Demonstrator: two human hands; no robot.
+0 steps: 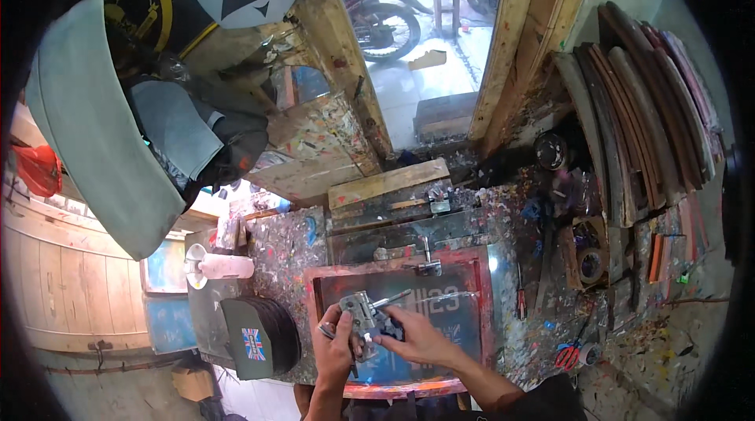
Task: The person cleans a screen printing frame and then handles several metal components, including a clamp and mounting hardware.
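Note:
Both my hands are raised over a framed printing screen (486, 283) with a red border, which lies on the bench. Between them is a grey metal clamp (360, 312) with a long bolt or rod sticking out to the upper right. My left hand (333, 346), with a ring on a finger, grips the clamp's left side, thumb on top. My right hand (419, 334) has its fingers closed on the right side of the same clamp; some fingertips are hidden behind it. Another metal clamp (429, 265) sits at the screen frame's far edge.
A stack of dark flat pieces with a flag print (255, 342) lies left. Behind it stands a pale pink dryer-like tool (226, 266). On the right are a screwdriver (521, 303), red-handled scissors (566, 356) and a tape roll (591, 265). A wooden block (387, 184) lies beyond the screen.

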